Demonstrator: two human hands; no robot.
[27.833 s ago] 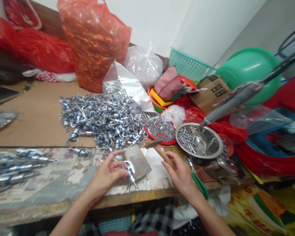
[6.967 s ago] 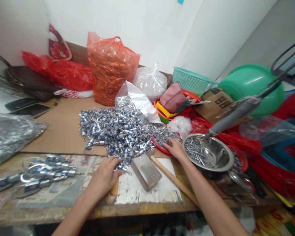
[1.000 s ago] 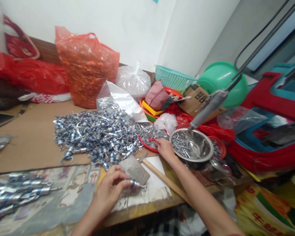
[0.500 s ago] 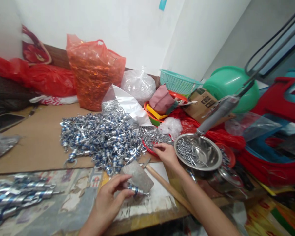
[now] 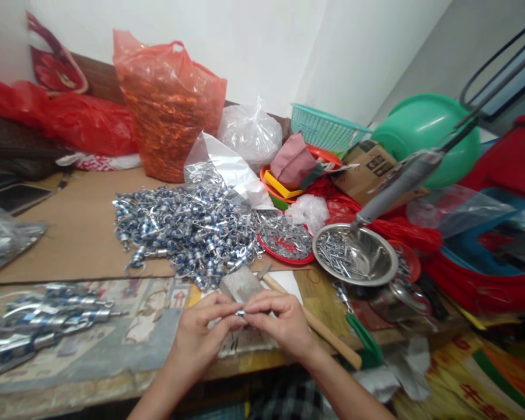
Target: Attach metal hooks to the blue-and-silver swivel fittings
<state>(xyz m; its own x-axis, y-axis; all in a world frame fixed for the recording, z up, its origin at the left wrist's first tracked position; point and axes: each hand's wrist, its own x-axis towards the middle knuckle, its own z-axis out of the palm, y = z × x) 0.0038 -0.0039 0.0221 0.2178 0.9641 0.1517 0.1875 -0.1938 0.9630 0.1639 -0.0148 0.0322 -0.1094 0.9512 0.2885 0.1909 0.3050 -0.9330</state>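
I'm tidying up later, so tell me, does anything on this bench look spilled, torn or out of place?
Yes. The metal clips spill out of the torn clear bag in a loose heap over the cardboard. The tabletop covering near the left hand is peeling and ragged. Both hands pinch one small metal part.

Both hands met at the near edge of the table [image 5: 91, 361], left hand [image 5: 196, 341] and right hand [image 5: 280, 326] pinching one small metal piece [image 5: 240, 313] between their fingertips, right over the gray block [image 5: 242, 286]. A wooden-handled hammer [image 5: 315, 329] lay just right of them. Farther back sat the big pile of blue-and-silver fittings [image 5: 184, 227], a red plate of small parts [image 5: 286, 240] and a steel bowl of pins [image 5: 354, 255].
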